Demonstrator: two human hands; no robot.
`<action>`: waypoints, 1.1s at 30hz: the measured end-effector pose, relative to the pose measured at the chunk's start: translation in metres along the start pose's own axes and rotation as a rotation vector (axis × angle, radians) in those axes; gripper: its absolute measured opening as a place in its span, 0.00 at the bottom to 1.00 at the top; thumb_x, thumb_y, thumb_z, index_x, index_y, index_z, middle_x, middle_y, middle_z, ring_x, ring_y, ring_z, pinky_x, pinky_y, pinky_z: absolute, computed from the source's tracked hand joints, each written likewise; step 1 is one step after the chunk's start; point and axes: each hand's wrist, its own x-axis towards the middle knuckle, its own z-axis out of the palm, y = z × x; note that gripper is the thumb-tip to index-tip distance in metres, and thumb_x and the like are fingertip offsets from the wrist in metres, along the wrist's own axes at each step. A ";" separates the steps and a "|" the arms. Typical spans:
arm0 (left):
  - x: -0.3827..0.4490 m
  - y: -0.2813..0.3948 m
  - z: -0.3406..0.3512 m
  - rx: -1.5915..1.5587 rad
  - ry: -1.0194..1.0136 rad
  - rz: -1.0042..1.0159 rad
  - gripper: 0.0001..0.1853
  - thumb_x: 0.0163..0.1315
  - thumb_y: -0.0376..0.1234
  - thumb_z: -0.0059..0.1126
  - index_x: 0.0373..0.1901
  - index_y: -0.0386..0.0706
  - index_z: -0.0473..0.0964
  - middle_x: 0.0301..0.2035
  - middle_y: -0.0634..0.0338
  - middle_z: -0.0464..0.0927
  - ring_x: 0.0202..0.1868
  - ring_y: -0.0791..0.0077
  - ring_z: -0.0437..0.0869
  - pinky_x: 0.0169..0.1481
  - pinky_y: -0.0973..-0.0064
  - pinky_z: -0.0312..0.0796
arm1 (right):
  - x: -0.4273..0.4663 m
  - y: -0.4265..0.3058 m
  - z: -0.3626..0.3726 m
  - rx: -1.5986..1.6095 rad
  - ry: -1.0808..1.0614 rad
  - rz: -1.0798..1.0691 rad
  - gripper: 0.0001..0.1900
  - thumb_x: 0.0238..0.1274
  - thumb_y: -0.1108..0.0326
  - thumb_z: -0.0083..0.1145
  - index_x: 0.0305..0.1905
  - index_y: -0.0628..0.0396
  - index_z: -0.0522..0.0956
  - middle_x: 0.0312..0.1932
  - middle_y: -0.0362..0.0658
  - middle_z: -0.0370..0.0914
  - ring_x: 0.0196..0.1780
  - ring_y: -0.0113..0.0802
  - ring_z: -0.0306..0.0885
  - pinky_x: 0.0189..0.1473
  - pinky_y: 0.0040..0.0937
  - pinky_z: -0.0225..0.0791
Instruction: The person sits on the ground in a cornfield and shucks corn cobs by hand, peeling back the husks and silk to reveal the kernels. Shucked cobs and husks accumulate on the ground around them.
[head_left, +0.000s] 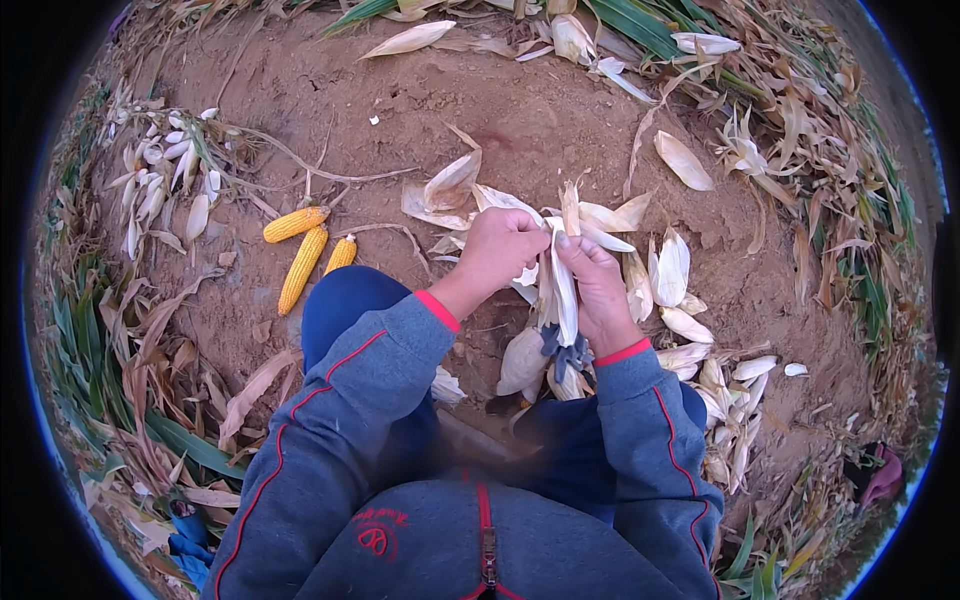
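Note:
Both hands are together just beyond my knees. My left hand pinches the top of pale, dry corn husks between thumb and fingers. On the same husks, my right hand grips from the right side, thumb on top. The husk leaves hang down between the hands; whether an ear is inside cannot be seen. Below them, a grey-blue cloth item, perhaps a glove, lies partly hidden among husks. Three husked yellow corn cobs lie on the soil to the left, one partly behind my left knee.
Loose husks lie around the hands on brown soil. More husks are heaped by my right knee and at far left. Corn stalks and leaves border the right; green leaves border the left. Blue cloth lies lower left.

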 end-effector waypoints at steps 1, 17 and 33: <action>0.000 0.001 0.000 -0.023 -0.001 -0.034 0.08 0.56 0.31 0.58 0.21 0.38 0.75 0.16 0.63 0.73 0.15 0.83 0.70 0.19 0.83 0.60 | 0.001 0.001 0.000 -0.001 0.009 -0.005 0.08 0.65 0.64 0.57 0.40 0.57 0.78 0.29 0.39 0.78 0.25 0.25 0.75 0.28 0.21 0.71; -0.003 0.004 -0.004 0.121 -0.021 0.388 0.09 0.61 0.28 0.53 0.38 0.34 0.79 0.26 0.65 0.79 0.27 0.86 0.76 0.31 0.85 0.69 | -0.011 -0.017 0.005 -0.230 -0.128 -0.120 0.08 0.66 0.64 0.56 0.36 0.57 0.77 0.27 0.36 0.77 0.28 0.18 0.73 0.30 0.17 0.67; -0.010 0.014 -0.005 -0.336 -0.055 0.183 0.09 0.60 0.34 0.63 0.32 0.36 0.78 0.24 0.64 0.78 0.24 0.86 0.76 0.28 0.86 0.67 | -0.012 -0.018 0.012 -0.579 -0.061 -0.491 0.04 0.63 0.71 0.58 0.35 0.60 0.76 0.27 0.33 0.74 0.31 0.16 0.66 0.32 0.18 0.63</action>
